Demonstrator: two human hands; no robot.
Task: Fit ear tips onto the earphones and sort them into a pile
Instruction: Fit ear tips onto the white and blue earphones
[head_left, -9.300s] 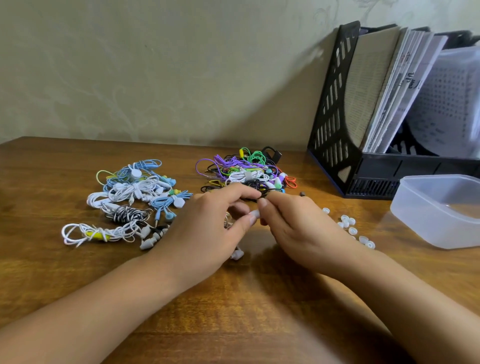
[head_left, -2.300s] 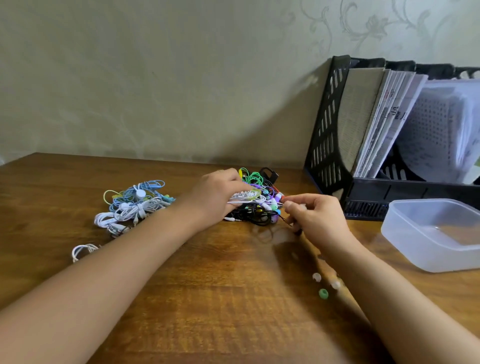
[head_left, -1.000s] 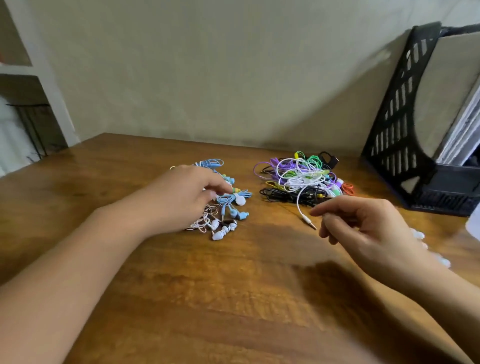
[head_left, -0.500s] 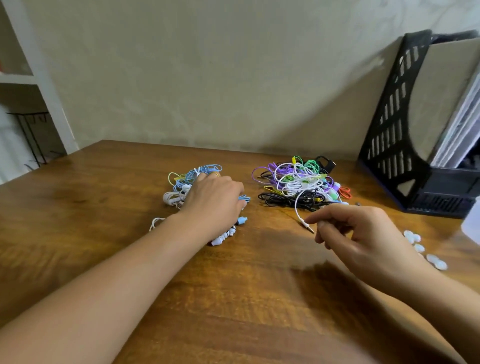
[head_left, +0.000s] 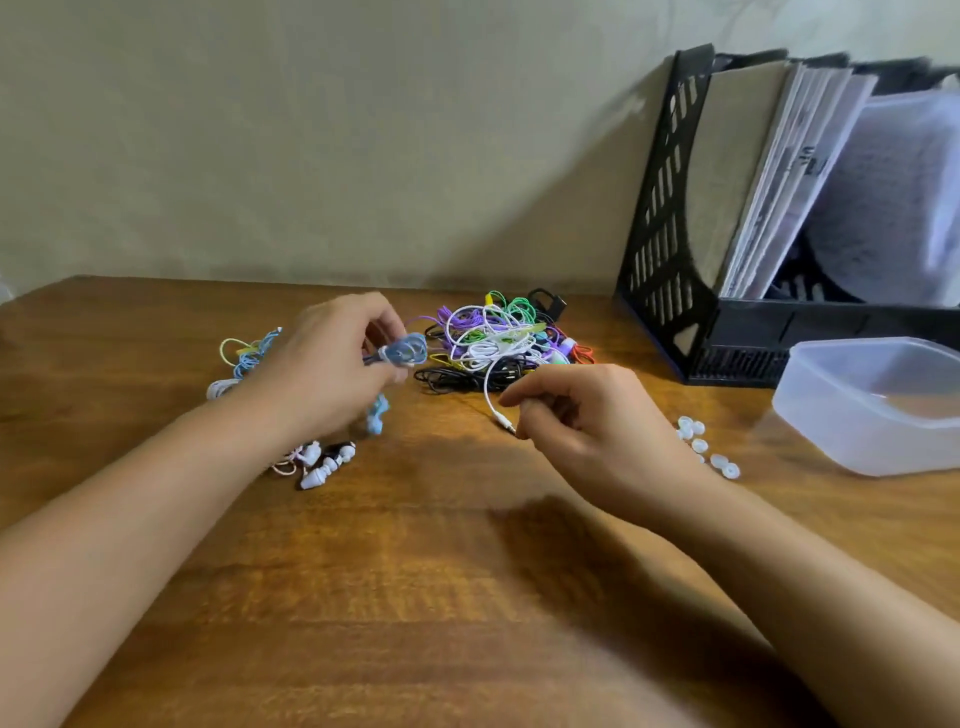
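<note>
No readable text; papers in black file holder, upper right of frame, carry print too blurred to read.

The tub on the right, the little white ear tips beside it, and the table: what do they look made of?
The tub looks like frosted, semi-clear plastic: the table shows dimly through its wall. The ear tips seem soft translucent silicone or rubber, pale and slightly glossy, though too small to be sure. The table looks like varnished wood or wood-look laminate, with brown grain and a sheen.
</note>
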